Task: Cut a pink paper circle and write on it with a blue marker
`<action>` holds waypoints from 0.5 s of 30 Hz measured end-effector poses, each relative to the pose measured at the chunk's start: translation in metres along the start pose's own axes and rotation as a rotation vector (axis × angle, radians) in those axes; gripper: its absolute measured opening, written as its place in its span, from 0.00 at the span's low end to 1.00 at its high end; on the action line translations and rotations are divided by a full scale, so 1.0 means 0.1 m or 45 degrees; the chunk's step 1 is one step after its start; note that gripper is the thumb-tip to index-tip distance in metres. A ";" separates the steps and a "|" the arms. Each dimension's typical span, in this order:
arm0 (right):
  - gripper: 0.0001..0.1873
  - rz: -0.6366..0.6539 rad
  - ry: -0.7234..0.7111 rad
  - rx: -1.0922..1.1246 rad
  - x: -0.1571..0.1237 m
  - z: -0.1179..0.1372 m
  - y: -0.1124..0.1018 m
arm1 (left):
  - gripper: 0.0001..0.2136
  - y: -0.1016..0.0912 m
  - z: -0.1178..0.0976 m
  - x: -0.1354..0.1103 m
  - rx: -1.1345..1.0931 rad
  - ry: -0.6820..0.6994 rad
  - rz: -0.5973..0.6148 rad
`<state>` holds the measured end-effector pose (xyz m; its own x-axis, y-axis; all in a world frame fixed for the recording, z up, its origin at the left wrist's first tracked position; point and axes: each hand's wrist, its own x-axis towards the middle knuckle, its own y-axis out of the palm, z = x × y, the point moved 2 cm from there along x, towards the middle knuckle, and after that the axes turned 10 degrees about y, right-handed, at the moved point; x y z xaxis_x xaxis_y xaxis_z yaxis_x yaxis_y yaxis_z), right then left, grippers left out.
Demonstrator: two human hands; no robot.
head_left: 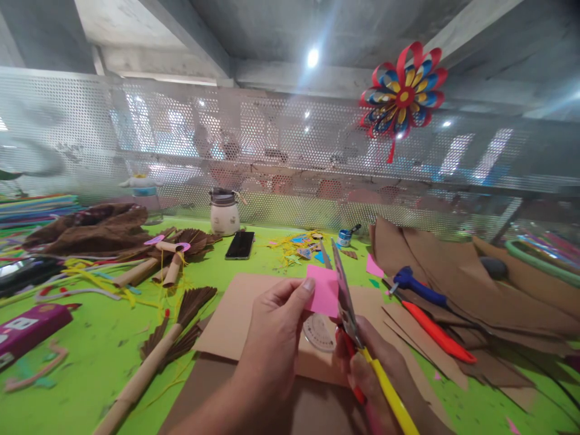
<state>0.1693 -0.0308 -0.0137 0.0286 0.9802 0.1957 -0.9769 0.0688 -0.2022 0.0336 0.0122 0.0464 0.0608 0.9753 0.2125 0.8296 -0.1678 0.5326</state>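
One pink paper square (321, 290) sat pinched in my left hand (276, 329) above the kraft paper (229, 311), right edge at the scissors (347, 302), roughly along their long axis, blades pointing away from me, handles gripped in my right hand (383, 362).

Pink paper (323, 291) partly hides a clear disc (319, 333) with unreadable markings.

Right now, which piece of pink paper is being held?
The pink square in the left hand; other pink scraps lie on the green table.
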 end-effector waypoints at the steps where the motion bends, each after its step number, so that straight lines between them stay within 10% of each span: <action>1: 0.28 0.001 0.002 -0.002 0.00 0.00 0.00 | 0.08 0.00 0.00 0.00 -0.003 0.003 -0.004; 15: 0.29 -0.005 0.050 0.033 -0.03 -0.02 0.01 | 0.09 -0.02 -0.02 0.02 0.003 0.014 -0.014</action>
<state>0.1684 -0.0331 -0.0166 0.0402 0.9865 0.1586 -0.9819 0.0684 -0.1768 0.0306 0.0139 0.0473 0.0452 0.9754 0.2155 0.8314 -0.1564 0.5333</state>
